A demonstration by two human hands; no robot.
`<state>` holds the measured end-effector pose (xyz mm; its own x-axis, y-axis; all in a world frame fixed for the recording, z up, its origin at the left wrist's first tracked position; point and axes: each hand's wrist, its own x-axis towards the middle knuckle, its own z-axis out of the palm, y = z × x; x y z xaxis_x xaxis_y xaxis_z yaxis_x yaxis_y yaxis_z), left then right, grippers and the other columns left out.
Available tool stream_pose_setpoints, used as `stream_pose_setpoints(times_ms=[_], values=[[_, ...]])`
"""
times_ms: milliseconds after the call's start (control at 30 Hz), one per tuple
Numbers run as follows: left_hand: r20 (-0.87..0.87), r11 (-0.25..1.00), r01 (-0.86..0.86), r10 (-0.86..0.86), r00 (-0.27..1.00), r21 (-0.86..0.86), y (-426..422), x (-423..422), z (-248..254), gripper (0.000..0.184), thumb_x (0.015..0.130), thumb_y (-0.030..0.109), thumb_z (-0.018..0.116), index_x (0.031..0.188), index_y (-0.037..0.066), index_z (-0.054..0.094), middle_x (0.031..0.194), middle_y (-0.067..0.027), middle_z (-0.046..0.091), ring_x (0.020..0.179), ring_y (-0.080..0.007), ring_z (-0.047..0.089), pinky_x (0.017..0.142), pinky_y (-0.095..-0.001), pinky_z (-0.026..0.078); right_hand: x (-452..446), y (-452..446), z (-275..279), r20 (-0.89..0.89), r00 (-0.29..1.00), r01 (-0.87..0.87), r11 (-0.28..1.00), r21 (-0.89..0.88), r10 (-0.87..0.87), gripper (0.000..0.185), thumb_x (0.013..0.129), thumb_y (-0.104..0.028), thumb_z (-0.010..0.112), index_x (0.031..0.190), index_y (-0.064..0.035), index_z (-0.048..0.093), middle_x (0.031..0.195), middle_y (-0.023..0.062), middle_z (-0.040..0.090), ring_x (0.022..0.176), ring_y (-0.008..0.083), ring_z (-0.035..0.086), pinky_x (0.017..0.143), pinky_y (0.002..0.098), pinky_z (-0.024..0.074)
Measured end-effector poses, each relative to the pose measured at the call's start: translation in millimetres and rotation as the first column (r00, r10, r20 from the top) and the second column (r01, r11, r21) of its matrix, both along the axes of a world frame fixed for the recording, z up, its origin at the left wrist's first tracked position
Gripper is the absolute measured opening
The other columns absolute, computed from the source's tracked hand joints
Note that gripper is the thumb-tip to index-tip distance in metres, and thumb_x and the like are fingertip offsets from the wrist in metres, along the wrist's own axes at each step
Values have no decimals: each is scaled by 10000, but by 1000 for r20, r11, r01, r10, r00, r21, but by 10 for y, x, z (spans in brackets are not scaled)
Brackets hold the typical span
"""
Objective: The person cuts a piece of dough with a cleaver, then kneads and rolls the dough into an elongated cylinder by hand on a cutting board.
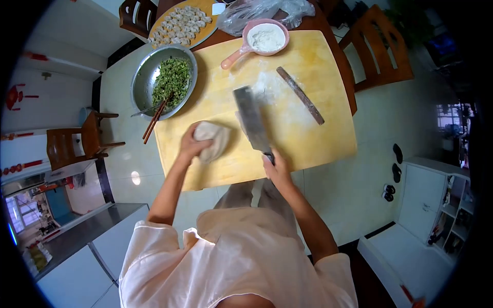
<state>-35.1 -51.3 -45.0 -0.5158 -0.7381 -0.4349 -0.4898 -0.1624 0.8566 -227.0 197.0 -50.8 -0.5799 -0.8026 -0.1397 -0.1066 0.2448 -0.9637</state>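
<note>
My left hand is closed round a pale lump of dough over the left front part of the yellow board. In my right hand is the black handle of a cleaver. Its broad, grey blade points away from me above the middle of the board and looks slightly blurred. A dark rolling pin lies at a slant on the right side. White flour is spread between the blade and the pin.
Beyond my left hand stands a metal bowl of chopped green filling, with chopsticks on its rim. A pink pan holds flour. Dumplings on a round tray and a plastic bag lie behind. A chair stands right.
</note>
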Motion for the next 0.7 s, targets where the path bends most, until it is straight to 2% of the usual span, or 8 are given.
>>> stream_pose_setpoints(times_ms=[67,133,200,233,300,400,467,700], values=[[-221,930,-130,214,952,343,-96,216,245,654,775,143,693,1375,14,467,1259,-128,588,1146,-232,584,994,-367,484,-202,228,303,359,928,65,993,100,-97,189,938,-156,579,1035,0,534,673,149,543,587,374,538,591,426,465],[-370,834,-152,389,843,530,-46,16,521,630,859,241,595,1424,30,414,1353,-156,538,1216,-255,557,1026,-398,477,-508,434,530,236,957,136,980,147,-169,203,927,-125,574,1086,0,552,718,143,573,627,350,564,630,412,486],[-420,718,-161,557,716,677,-11,-420,707,631,887,265,556,1449,37,382,1388,-166,518,1246,-262,544,1043,-405,470,-902,602,372,-199,965,185,980,68,-169,366,911,-104,581,1263,-7,544,872,177,657,709,364,628,680,415,517],[-423,729,-135,525,738,671,9,-757,843,630,912,277,527,1470,43,354,1425,-177,491,1279,-267,525,1065,-411,457,-1121,657,374,-356,921,181,983,30,-158,411,909,-107,583,1304,-10,529,922,192,667,736,370,642,692,422,520],[-496,861,-40,330,803,508,-30,-1562,883,616,877,218,611,1425,31,401,1351,-155,544,1202,-261,571,1041,-400,463,-1572,763,256,-633,765,146,989,-10,-120,500,895,-131,605,1376,-36,507,1019,208,669,805,378,660,708,455,522],[-404,999,27,-5,915,47,-107,-2829,643,713,741,224,798,1342,8,480,1241,-134,600,1120,-238,596,991,-371,473,-2089,873,150,-649,742,117,920,374,170,507,885,-166,622,1369,-56,520,970,178,668,784,363,653,698,460,524],[-315,984,77,-125,941,-162,-144,-3697,286,821,657,319,864,1324,2,504,1201,-137,621,1098,-235,600,961,-359,483,-2385,909,-73,-706,662,109,900,421,250,516,878,-209,635,1367,-85,527,943,159,666,759,345,654,684,447,531],[-90,949,-22,-7,996,-314,-405,-5182,-378,810,654,367,838,1296,-3,509,1142,-202,661,1076,-322,641,940,-394,502,-2887,697,-409,-671,667,45,881,471,324,514,884,-231,642,1363,-92,515,1029,171,675,826,349,665,711,450,550]])
